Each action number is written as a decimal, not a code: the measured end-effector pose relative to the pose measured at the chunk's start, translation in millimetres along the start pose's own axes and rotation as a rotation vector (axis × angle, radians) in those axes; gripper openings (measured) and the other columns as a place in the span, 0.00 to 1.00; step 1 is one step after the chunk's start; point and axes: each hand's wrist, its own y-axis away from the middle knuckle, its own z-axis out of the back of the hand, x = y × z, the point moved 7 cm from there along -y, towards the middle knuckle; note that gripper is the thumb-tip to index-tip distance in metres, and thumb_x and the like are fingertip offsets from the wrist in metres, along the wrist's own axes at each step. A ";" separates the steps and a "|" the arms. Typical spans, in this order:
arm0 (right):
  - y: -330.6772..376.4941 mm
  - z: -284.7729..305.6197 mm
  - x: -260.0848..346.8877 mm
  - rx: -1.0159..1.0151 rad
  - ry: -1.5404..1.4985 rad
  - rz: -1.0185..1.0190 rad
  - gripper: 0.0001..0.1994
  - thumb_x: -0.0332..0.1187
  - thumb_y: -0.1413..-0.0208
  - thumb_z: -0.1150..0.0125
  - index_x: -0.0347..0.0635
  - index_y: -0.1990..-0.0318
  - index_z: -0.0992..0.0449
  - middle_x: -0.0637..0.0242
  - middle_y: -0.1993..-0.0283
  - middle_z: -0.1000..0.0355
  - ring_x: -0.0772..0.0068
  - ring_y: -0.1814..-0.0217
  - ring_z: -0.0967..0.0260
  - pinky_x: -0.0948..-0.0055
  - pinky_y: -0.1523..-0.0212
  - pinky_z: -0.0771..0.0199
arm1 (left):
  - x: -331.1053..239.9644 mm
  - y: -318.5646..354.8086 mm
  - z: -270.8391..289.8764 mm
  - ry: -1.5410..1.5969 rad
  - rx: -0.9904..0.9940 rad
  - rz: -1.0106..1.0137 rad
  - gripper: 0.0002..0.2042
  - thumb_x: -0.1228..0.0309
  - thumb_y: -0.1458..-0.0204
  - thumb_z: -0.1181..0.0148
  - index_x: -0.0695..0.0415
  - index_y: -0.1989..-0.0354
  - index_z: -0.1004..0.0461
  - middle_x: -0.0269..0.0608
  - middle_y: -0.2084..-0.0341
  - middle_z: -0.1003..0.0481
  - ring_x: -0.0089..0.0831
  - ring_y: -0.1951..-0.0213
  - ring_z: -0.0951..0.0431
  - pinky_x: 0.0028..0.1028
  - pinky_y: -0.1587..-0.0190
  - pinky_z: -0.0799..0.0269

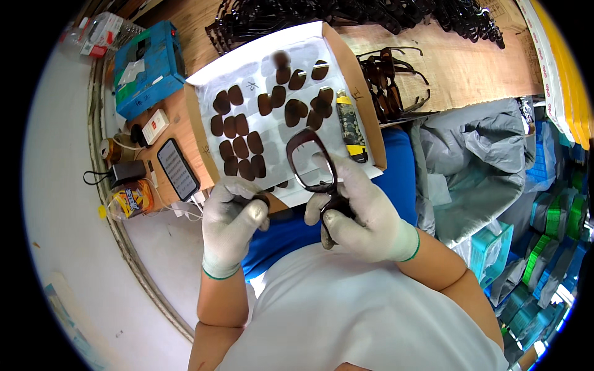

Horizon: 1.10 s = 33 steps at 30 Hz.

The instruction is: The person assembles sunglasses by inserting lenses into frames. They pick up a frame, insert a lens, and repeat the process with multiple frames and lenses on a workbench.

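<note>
Both my hands wear white knit gloves with darkened fingertips. My right hand [370,219] grips a dark eyeglass frame [292,159], holding it tilted over the near edge of a shallow cardboard box [371,127]. One rim faces up; my fingers hide much of the rest. Pinched between the thumb and fingers of my left hand [232,216] is a dark brown lens [263,198], mostly covered. White paper lines the box, and several loose brown lenses [240,147] lie on it in clusters. A yellow and black patterned tool [350,127] rests along its right side.
Stacked dark glasses [388,83] sit right of the box, with a heap of black frames [278,21] behind. Leftward are a phone [178,169], a small white box [155,127] and a blue case [146,77]. Grey plastic sheeting [470,167] hangs at right.
</note>
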 end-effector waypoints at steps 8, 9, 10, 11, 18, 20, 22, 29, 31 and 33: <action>-2.3 -32.7 -5.4 -0.007 0.319 0.177 0.16 0.25 0.39 0.44 0.32 0.44 0.31 0.59 0.60 0.21 0.66 0.62 0.21 0.71 0.57 0.23 | -9.2 15.7 -8.4 -0.039 0.053 -0.085 0.11 0.80 0.45 0.36 0.63 0.57 0.31 0.40 0.66 0.26 0.22 0.72 0.26 0.22 0.70 0.29; -1.6 -34.4 -7.3 0.017 0.281 0.143 0.14 0.25 0.39 0.44 0.32 0.47 0.29 0.59 0.61 0.20 0.67 0.63 0.21 0.72 0.58 0.23 | -6.8 17.7 -7.7 0.041 0.076 -0.077 0.11 0.79 0.45 0.35 0.64 0.56 0.30 0.41 0.66 0.25 0.21 0.72 0.26 0.21 0.70 0.29; -1.7 -36.6 -9.4 0.048 0.241 0.110 0.11 0.26 0.38 0.44 0.32 0.49 0.27 0.59 0.62 0.20 0.68 0.64 0.22 0.72 0.59 0.23 | -5.3 20.3 -5.7 0.118 0.093 -0.071 0.12 0.77 0.44 0.34 0.65 0.55 0.29 0.41 0.67 0.24 0.21 0.72 0.26 0.21 0.70 0.30; -1.6 -38.3 -10.8 0.079 0.201 0.076 0.10 0.26 0.38 0.44 0.32 0.52 0.25 0.59 0.63 0.20 0.70 0.64 0.22 0.73 0.60 0.23 | -1.8 22.0 -8.6 0.195 0.187 -0.021 0.13 0.75 0.44 0.34 0.67 0.55 0.27 0.42 0.67 0.24 0.21 0.72 0.26 0.21 0.70 0.30; 1.0 -44.2 -15.5 0.236 0.200 0.009 0.10 0.32 0.35 0.45 0.32 0.57 0.24 0.63 0.65 0.21 0.75 0.64 0.25 0.74 0.59 0.25 | -5.4 32.4 -17.8 0.302 0.448 0.008 0.07 0.80 0.42 0.40 0.70 0.57 0.24 0.45 0.62 0.24 0.28 0.67 0.20 0.27 0.64 0.22; 4.0 -44.6 -25.0 0.215 0.109 -0.050 0.10 0.30 0.33 0.47 0.30 0.57 0.26 0.62 0.64 0.24 0.73 0.63 0.27 0.71 0.58 0.26 | -0.4 36.4 -17.2 0.219 0.362 0.047 0.05 0.79 0.38 0.43 0.68 0.57 0.26 0.45 0.64 0.23 0.27 0.66 0.19 0.26 0.63 0.21; 4.3 -44.5 -30.5 0.128 0.059 -0.073 0.09 0.28 0.33 0.49 0.29 0.57 0.27 0.64 0.67 0.27 0.73 0.64 0.28 0.70 0.59 0.26 | -3.4 33.8 -17.4 0.174 0.326 0.025 0.04 0.79 0.38 0.44 0.68 0.57 0.27 0.43 0.65 0.22 0.26 0.66 0.19 0.26 0.64 0.20; 3.9 -49.5 -18.3 0.007 0.062 0.044 0.09 0.24 0.35 0.55 0.27 0.60 0.29 0.64 0.72 0.33 0.74 0.69 0.33 0.70 0.64 0.26 | -3.1 33.0 -17.3 0.270 0.293 -0.074 0.04 0.80 0.37 0.45 0.69 0.57 0.27 0.45 0.66 0.22 0.26 0.66 0.19 0.27 0.65 0.20; 7.9 -49.9 -13.9 -0.017 0.138 0.097 0.10 0.25 0.35 0.55 0.26 0.61 0.29 0.64 0.73 0.33 0.74 0.71 0.33 0.70 0.66 0.26 | -17.4 34.7 -16.7 0.151 0.278 -0.117 0.03 0.81 0.37 0.46 0.69 0.58 0.28 0.46 0.67 0.21 0.28 0.67 0.19 0.28 0.64 0.20; 10.5 -49.8 -8.8 -0.076 0.259 0.157 0.11 0.27 0.34 0.54 0.27 0.63 0.28 0.64 0.76 0.30 0.74 0.74 0.31 0.73 0.69 0.27 | -15.9 35.0 -19.5 0.178 0.272 -0.108 0.03 0.82 0.37 0.46 0.68 0.59 0.28 0.47 0.68 0.22 0.28 0.67 0.20 0.28 0.64 0.21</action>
